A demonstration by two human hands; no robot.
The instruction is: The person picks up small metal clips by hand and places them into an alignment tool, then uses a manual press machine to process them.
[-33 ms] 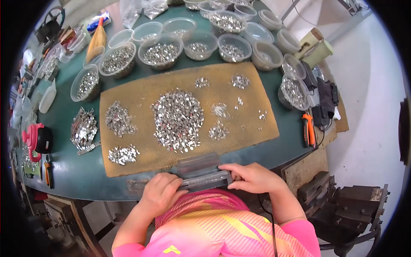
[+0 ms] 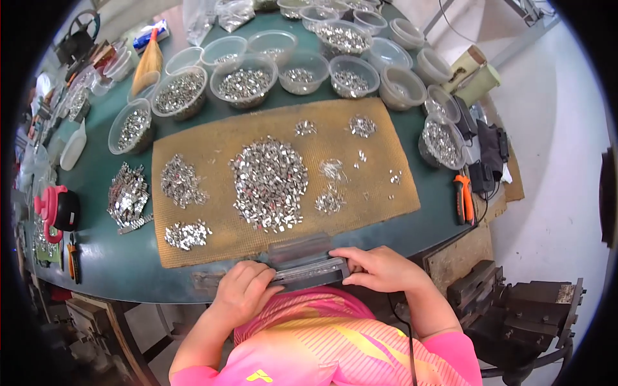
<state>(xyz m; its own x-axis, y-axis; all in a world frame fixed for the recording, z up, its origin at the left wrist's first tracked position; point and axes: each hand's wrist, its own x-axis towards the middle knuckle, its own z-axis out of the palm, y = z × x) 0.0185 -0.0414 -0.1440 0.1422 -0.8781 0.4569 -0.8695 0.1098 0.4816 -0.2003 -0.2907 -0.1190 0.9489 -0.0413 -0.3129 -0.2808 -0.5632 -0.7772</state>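
Observation:
My left hand [image 2: 241, 293] and my right hand [image 2: 380, 267] both grip a long narrow grey holder [image 2: 310, 273] at the near edge of the green table [image 2: 116, 264]. A translucent rectangular piece [image 2: 299, 247] lies just beyond the holder. Past it a brown mat [image 2: 212, 138] carries a large heap of small shiny metal pieces [image 2: 270, 183]. Smaller heaps lie at the mat's left [image 2: 182, 181], its near-left corner [image 2: 187, 235] and right of the middle [image 2: 330, 201].
Several clear plastic bowls [image 2: 244, 80] with metal pieces line the table's far and left sides. A bundle of metal strips [image 2: 129, 193] and a pink and black tool [image 2: 56, 209] lie left of the mat. An orange-handled cutter [image 2: 463, 196] and black items [image 2: 492, 151] sit at the right.

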